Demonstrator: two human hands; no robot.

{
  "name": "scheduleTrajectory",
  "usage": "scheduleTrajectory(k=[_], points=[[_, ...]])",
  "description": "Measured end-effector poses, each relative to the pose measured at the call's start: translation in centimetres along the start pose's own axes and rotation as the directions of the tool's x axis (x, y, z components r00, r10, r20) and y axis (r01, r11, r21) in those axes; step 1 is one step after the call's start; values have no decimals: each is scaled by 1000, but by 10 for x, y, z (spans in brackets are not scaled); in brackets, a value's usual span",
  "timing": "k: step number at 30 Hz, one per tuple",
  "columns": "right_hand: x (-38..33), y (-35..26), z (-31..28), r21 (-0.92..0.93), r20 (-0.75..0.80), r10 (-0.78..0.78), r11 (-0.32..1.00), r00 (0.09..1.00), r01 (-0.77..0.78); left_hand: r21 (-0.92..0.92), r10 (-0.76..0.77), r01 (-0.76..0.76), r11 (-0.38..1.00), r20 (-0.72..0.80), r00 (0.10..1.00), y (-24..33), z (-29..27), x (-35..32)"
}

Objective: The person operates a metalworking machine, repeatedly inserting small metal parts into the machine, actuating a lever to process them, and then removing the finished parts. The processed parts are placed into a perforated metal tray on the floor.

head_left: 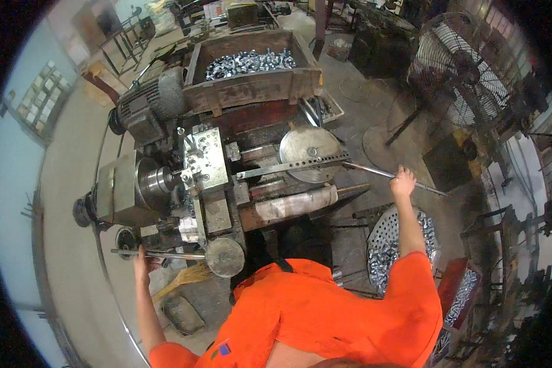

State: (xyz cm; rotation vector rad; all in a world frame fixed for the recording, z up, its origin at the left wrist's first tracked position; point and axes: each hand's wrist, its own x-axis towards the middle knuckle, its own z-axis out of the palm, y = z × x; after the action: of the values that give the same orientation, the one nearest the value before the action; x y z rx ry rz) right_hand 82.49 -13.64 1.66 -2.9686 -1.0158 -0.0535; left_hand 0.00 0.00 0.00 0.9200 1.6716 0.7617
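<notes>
My right hand [403, 182] is closed round a long steel lever [374, 170] at the right of a lathe-like machine. This lever runs to a drilled flat bar [294, 164] and a large round metal disc [311, 153]. At the lower left, my left hand [144, 265] is at a second lever [175, 254], thumb against the rod and fingers curled below it. That rod ends at a smaller round disc [224, 257]. Between the levers stand a metal tool block [205, 158] and a shiny spindle chuck [159, 179]. Fine detail at the spindle is too small to make out.
A wooden box [251, 95] of small shiny metal parts stands behind the machine, beside an electric motor [150, 101]. At right are a perforated basin [377, 230] with similar parts, a red tray [454, 276] and a large fan [460, 70]. A straw broom [187, 277] lies lower left.
</notes>
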Motion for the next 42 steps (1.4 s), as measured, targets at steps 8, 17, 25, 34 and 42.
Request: scheduleTrajectory(k=[8, 17, 25, 34, 42], points=[[-102, -42, 32, 343, -397, -242, 856, 885, 388, 504, 100, -30, 863, -112, 989, -84, -30, 9], [-149, -56, 49, 538, -28, -413, 761, 910, 362, 927, 319, 90, 365, -215, 923, -130, 59, 43], [-139, -98, 8, 545, 2, -478, 737, 878, 400, 950, 232, -78, 302, 6, 973, -159, 48, 51], [-129, -243, -117, 604, -311, -693, 384, 650, 699, 887, -51, 20, 461, 4, 999, -120, 34, 31], [-195, -454, -147, 473, -376, -917, -68, 132, 878, 695, 520, -264, 669, -184, 834, 13, -66, -95]])
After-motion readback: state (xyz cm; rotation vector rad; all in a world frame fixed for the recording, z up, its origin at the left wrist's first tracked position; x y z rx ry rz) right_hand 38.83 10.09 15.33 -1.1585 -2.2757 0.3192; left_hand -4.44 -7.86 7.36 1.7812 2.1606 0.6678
